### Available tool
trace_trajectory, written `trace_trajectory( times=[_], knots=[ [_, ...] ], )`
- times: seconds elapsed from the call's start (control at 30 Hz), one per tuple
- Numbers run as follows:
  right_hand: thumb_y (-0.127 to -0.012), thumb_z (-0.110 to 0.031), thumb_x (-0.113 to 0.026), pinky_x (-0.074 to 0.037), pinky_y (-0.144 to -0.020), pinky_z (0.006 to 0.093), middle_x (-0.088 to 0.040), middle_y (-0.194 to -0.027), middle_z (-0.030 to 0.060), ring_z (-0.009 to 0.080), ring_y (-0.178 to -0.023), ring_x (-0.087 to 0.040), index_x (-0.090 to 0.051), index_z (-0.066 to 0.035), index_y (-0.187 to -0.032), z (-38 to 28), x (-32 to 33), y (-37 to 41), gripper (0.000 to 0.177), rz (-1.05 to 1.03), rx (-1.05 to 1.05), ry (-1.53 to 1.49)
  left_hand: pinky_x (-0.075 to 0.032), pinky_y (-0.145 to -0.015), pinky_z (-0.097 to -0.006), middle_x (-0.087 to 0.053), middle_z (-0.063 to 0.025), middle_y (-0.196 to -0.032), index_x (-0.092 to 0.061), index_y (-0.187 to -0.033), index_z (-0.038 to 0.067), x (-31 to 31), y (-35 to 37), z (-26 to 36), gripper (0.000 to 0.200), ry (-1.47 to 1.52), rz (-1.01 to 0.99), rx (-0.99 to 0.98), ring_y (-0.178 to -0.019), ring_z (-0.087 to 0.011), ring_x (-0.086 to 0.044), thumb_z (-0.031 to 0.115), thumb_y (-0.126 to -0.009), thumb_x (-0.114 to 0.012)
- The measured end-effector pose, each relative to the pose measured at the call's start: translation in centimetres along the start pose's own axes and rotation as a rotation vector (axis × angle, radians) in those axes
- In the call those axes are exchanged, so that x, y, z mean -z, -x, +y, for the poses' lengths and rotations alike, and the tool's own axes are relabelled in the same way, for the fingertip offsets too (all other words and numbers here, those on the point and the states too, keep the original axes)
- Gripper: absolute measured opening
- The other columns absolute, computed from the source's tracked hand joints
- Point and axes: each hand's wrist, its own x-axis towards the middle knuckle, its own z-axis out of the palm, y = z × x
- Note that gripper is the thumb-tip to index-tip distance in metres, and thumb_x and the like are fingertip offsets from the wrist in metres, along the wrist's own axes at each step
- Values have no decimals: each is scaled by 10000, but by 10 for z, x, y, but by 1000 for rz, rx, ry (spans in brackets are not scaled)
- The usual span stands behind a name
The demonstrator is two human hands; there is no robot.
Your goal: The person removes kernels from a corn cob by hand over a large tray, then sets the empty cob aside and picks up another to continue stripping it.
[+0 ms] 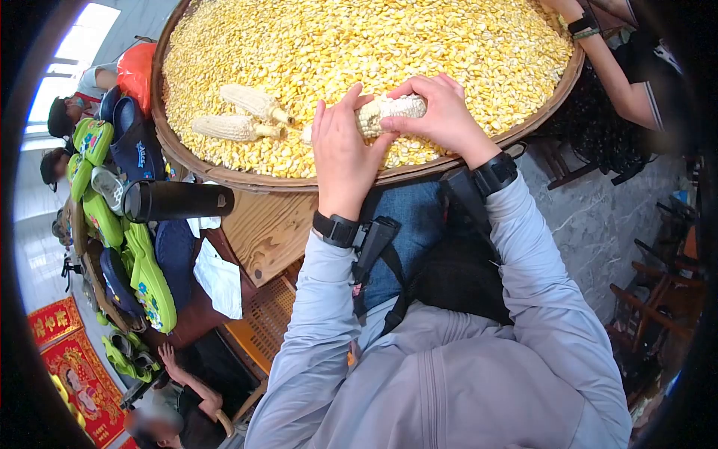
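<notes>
A pale corn cob with some kernels [372, 118] is held between both hands above a wide round basket [258, 182] full of loose yellow kernels [351, 45]. My left hand [345, 146] grips the cob's left part, fingers bent over it and thumb beneath. My right hand [440, 112] wraps round its right end, with the thumb pressed on its side. Left of my left hand, two stripped cobs [250, 100] [228, 127] lie side by side on the kernels.
A black bottle [179, 201] and green and blue shoes [153, 284] are at the left. Below the basket is a wooden board [265, 228]. Another person's arm [609, 78] reaches in at the upper right. More people are at the left edge and lower left.
</notes>
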Motion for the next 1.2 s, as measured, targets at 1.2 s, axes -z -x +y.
trace_trajectory(
  times=[1.2],
  knots=[
    [-826,-515,-815,-215,-1201,483,-742,-1057,-5,203,-1155,-636,-779,-239,-1146,16,10,-6,425,-168,-16,-246,-319,-1227,-532,-708,-48,-1261,-494,-1451,51,2,0,0,840,-44,-42,-41,-1219,-293,-619,186,-732,-907]
  ],
)
